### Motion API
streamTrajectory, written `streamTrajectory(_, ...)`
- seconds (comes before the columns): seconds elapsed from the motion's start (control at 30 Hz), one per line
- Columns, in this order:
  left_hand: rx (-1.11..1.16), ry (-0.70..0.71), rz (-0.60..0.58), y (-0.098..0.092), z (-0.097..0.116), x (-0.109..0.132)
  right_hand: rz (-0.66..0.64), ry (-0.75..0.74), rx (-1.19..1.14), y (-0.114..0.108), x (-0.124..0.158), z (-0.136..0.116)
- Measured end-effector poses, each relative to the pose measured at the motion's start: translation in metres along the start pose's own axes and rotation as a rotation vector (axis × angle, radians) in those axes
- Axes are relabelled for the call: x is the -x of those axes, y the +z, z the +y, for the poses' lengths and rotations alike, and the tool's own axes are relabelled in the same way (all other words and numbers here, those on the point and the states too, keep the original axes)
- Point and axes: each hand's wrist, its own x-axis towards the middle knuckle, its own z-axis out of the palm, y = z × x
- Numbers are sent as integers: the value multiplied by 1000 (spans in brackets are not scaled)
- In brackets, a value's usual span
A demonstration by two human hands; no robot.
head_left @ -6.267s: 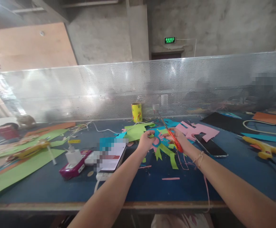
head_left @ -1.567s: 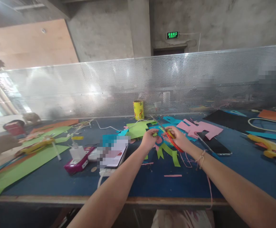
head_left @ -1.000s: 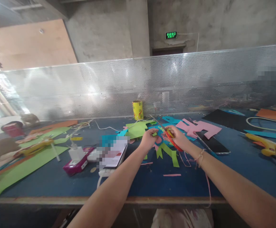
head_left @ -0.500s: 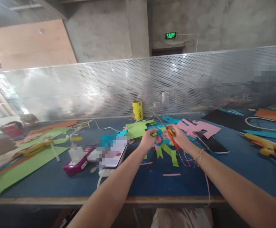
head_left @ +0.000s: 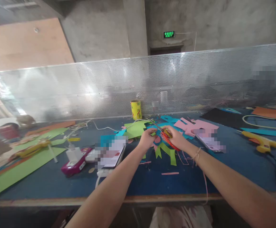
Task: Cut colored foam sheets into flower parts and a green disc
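Fingers of my right hand (head_left: 172, 136) are wrapped round a pair of scissors with red handles (head_left: 168, 141), their metal blades pointing away and to the left. Close beside it, my left hand (head_left: 148, 138) pinches a small piece of green paper (head_left: 153, 134). The scissor blades pass just above and beyond the left fingertips; whether they touch the paper I cannot tell. Below the hands lie green paper strips (head_left: 173, 157) with notched ends, among blue and pink cut pieces partly hidden by the fingers. Pink cut paper (head_left: 199, 126) lies right of my right hand.
A phone (head_left: 209, 141) lies right, another phone (head_left: 114, 155) left, near a purple power strip (head_left: 73, 167). Yellow glue guns lie at right (head_left: 262, 141) and left (head_left: 34, 150). A yellow roll (head_left: 136, 109) stands by the perforated metal screen (head_left: 99, 85). White cables cross the table.
The scissors have swung, their tip now further left and lower. My right hand has shifted slightly left. The right phone's dark screen is now lit. The whole view has moved a little.
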Motion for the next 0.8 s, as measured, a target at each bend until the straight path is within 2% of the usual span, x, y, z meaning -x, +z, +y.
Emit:
streamTrajectory(0.47,-49,-2,-25,-1,6,3,39,-36,28,1,-1,4)
streamTrajectory(0.67,-74,36,-26,-2,7,3,174,19,1,-2,-5,11)
streamTrajectory(0.8,-102,63,-59,-1,3,2,189,20,-90,-5,-7,14)
